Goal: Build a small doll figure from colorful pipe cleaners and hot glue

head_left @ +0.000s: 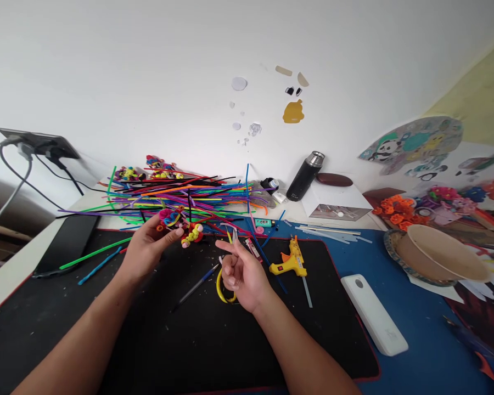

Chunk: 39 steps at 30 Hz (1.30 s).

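The pipe-cleaner figure (172,217) is above the black mat (168,343), pinched between the thumb and fingers of the left hand (150,244), closed on its near side. Light edge pressure should keep the coils from flattening. The right hand (245,274) is apart from the figure, index finger extended, other fingers curled; whether it holds anything cannot be told. The pen (195,287) and glue gun (290,263) rest on the mat; the nozzle is best kept clear of the fuzzy coils.
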Tool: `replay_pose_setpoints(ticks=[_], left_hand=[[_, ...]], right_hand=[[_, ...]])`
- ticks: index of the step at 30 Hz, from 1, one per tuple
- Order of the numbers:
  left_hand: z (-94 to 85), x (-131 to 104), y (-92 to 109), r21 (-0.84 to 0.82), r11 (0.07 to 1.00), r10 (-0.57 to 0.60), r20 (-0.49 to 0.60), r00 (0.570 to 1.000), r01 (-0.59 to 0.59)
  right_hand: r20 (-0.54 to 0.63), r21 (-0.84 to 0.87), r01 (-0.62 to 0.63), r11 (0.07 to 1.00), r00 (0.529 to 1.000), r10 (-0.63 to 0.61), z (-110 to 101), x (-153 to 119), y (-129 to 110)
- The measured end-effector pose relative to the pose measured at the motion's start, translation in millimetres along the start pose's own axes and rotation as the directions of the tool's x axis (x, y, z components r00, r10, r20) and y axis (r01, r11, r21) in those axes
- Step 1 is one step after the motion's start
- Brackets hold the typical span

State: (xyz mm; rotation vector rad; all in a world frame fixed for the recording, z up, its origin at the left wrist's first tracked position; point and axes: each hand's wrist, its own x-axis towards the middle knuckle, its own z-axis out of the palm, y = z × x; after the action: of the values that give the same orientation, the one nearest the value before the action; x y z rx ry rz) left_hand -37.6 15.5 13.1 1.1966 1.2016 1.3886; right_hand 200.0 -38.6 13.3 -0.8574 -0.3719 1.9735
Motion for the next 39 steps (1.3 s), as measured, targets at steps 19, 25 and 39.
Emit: replay_pose_setpoints(ticks=[19,25,39], left_hand=[[-10.4,10,-1,0.272,0.958,-0.008,0.341,0.940,-0.091],[-9.1,13,-6,0.291,0.950,0.006,0.353,0.936,-0.116],[-8.1,15,-12,0.285,0.949,0.016,0.390,0.921,-0.137]], right_hand=[[0.010,-0.060,0.105,0.993,0.994,-0.105,3,-4,-7],[0.026,-0.070,0.135,0.988,0.991,-0.134,1,-2,-8],[0.040,-0.094,0.153,0.984,0.988,-0.150,-1,-1,-5]])
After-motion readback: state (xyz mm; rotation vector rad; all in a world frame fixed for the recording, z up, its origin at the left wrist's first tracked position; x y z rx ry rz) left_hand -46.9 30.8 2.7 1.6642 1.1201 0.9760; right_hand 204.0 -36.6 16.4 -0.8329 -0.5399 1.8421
